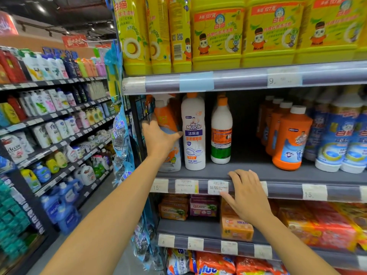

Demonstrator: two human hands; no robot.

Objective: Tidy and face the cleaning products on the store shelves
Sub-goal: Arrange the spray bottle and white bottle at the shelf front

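In the middle of the frame, on the left end of the middle shelf [258,165], the left hand [158,138] is wrapped round the body of an orange spray bottle [165,114], thumb reaching toward the white Mr Muscle bottle [193,132] that stands just beside it. The right hand [248,197] grasps nothing; it lies flat with spread fingers on the shelf's price rail [288,192], lower centre-right, likely as a brace. The step in hand looks like facing this left group, with the spray bottle being set straight or drawn to the front edge. It stands upright, its trigger head close under the shelf above. To the right, a white bottle with an orange cap [221,133] sits a little further back and seems to show its back label, and a dark gap separates it from the row of orange bottles [292,139]. The next move probably calls for a small twist and pull on the spray bottle without knocking its neighbour; then the capped bottle wants turning label-out.
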